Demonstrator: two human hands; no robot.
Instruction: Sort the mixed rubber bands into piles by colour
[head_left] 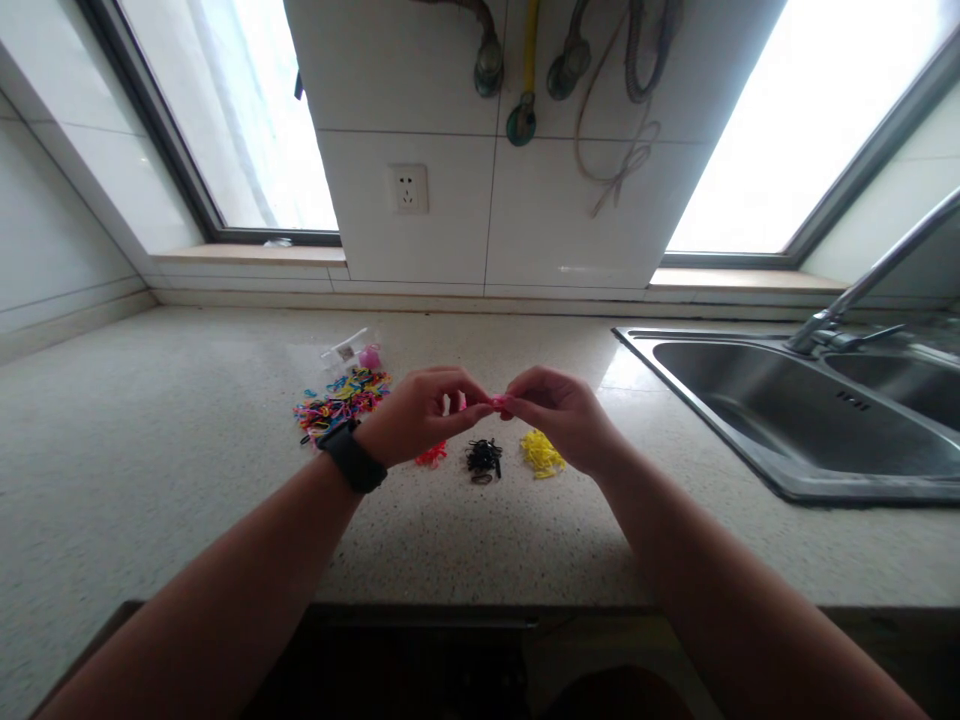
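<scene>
My left hand point(424, 410) and my right hand point(559, 410) meet above the speckled countertop point(150, 450), fingers pinched together on a small pink rubber band point(497, 403) stretched between them. A black band sits on my left wrist. Under my hands lie three small sorted heaps: red bands point(433, 457), black bands point(484, 458) and yellow bands point(541, 453). A mixed pile of coloured bands point(341, 398) lies to the left of my left hand.
A clear plastic bag with a pink item point(356, 352) lies behind the mixed pile. A steel sink point(795, 420) with a tap point(870, 285) fills the right. A wall socket point(409, 188) and hanging hoses sit on the tiled wall between two windows.
</scene>
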